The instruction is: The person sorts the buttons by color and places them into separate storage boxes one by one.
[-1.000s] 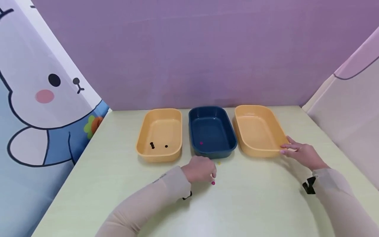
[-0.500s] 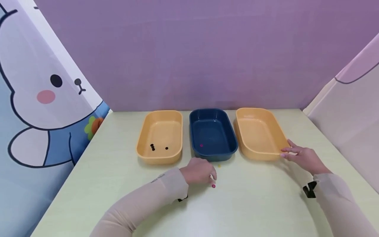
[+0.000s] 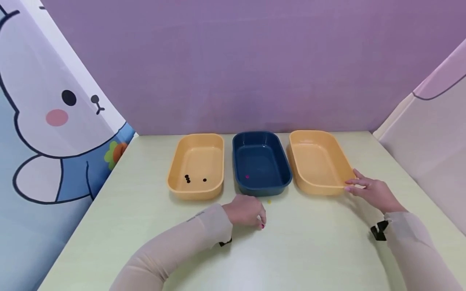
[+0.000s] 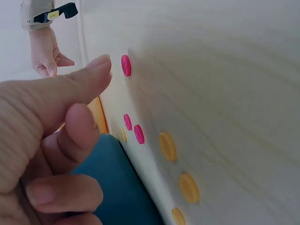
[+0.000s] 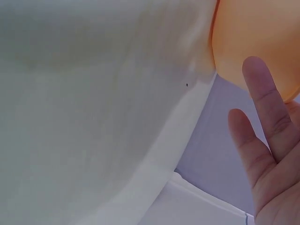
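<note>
My left hand (image 3: 246, 211) is low over the table in front of the blue tray (image 3: 280, 188), fingers loosely bent. Its fingertip overlaps a small pink disc (image 3: 262, 226) in the head view. From the left wrist, that pink disc (image 4: 126, 65) lies on the table just beyond the fingertip, with two pink discs (image 4: 139, 134) and several yellow discs (image 4: 168, 146) farther along, near the blue tray. My right hand (image 3: 372, 192) rests its fingertips at the near right corner of the right yellow-orange tray (image 3: 320, 189). In the right wrist view its fingers (image 5: 265, 98) are straight and spread.
A left yellow-orange tray (image 3: 194, 195) has several black discs (image 3: 187, 179) inside. One pink disc (image 3: 247, 176) is in the blue tray. A yellow disc (image 3: 269, 201) lies before it. A purple backdrop (image 3: 233, 68) rises behind the trays; printed cloth (image 3: 32, 101) hangs at left.
The left fingertips have come down over the pink disc, which now shows less than before. The right hand stays at the tray corner; the head view shifts slightly.
</note>
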`<action>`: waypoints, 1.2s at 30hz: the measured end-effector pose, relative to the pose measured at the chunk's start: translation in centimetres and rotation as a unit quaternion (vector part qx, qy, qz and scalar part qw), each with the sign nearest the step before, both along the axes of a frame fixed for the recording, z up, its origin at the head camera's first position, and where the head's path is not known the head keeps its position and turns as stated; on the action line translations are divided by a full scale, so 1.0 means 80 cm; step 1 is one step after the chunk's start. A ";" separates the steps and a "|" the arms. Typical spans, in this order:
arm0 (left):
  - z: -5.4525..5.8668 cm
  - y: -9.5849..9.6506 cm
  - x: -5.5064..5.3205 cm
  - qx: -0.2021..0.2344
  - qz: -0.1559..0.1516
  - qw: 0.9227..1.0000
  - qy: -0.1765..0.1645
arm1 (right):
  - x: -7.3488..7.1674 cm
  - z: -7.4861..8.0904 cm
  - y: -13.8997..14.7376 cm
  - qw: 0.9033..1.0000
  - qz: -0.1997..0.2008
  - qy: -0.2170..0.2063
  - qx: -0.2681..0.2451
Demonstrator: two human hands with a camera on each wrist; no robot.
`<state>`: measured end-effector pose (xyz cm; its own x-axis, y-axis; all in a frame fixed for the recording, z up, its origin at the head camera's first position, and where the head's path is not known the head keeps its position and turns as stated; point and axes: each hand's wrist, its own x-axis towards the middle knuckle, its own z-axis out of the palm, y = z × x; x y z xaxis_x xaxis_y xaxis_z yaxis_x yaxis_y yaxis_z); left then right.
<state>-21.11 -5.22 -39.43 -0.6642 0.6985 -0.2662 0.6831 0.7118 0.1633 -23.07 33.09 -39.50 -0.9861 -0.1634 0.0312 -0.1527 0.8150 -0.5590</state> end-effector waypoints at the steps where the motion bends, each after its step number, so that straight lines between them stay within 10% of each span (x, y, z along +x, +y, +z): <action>1: 0.001 0.000 0.001 -0.002 -0.002 1.000 0.001 | 0.000 0.000 0.000 1.000 -0.001 -0.001 0.000; 36: -0.004 0.008 -0.001 -0.022 -0.029 0.999 0.002 | 0.000 -0.001 0.001 1.000 -0.001 0.014 -0.004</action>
